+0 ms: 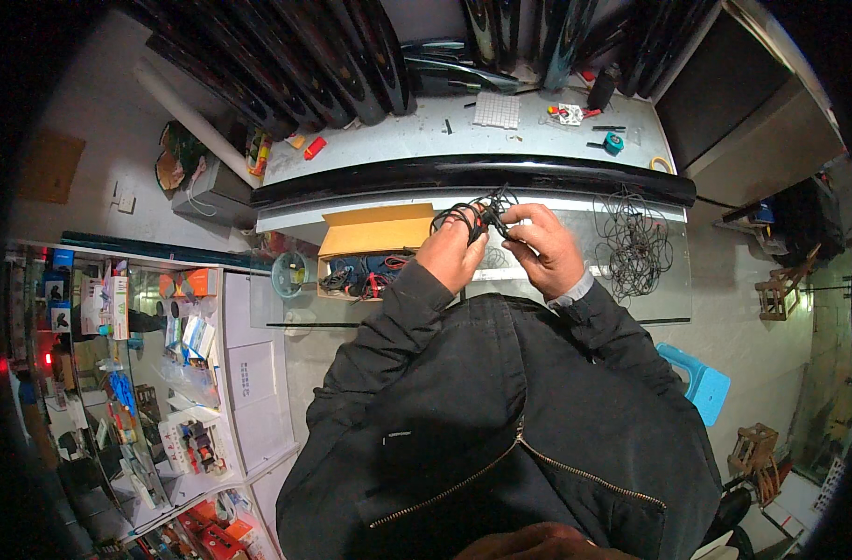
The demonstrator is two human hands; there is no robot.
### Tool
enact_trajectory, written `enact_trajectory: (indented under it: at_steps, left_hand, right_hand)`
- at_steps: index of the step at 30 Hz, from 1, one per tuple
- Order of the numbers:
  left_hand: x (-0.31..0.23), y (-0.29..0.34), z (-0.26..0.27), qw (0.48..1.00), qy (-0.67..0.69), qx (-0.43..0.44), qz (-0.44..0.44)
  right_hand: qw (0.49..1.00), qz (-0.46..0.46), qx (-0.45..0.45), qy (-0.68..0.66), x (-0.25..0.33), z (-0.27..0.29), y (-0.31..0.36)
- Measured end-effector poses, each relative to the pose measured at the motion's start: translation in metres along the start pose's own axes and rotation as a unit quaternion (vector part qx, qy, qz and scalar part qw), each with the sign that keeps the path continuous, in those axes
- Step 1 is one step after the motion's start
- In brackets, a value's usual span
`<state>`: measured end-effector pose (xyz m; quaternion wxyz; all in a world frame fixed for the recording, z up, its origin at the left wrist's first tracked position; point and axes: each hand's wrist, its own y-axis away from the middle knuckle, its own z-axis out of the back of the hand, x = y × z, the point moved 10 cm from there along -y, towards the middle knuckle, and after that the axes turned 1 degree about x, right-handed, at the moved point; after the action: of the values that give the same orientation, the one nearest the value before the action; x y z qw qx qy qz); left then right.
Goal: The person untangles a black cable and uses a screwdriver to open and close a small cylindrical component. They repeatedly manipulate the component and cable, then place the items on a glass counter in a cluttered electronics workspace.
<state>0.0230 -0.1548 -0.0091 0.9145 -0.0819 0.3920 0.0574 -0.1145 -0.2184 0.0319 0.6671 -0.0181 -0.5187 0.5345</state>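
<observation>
My left hand [455, 252] is closed around a looped bundle of thin black cable [497, 207], raised above the glass table top. The fingers of my right hand [549, 254] are bent in a pinch at the right side of the same bundle. What exactly lies between those fingertips is partly hidden. Left of my hands an open cardboard box [377, 233], its flap standing up, holds red, black and blue wires [370, 283]. A loose tangle of black wire [633, 245] lies on the glass to my right.
A long black roll [472, 179] lies across the far side of the glass [575, 306]. Behind it, a white counter [407, 140] carries small tools and a teal tape measure [613, 143]. A clear tub [293, 275] stands left of the box; a blue stool [711, 385] is at right.
</observation>
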Motion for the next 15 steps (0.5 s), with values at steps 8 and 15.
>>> enact_trajectory:
  at_steps: [8,15]
  left_hand:
    - [0.012,0.003,-0.008,0.987,0.159,-0.022,0.019]
    - [0.030,0.004,-0.018,0.920,0.387,-0.023,0.053]
  right_hand:
    - [0.997,0.060,0.050,0.008,0.022,-0.014,-0.003]
    - [0.998,0.045,0.050,-0.003,0.027,-0.006,-0.007]
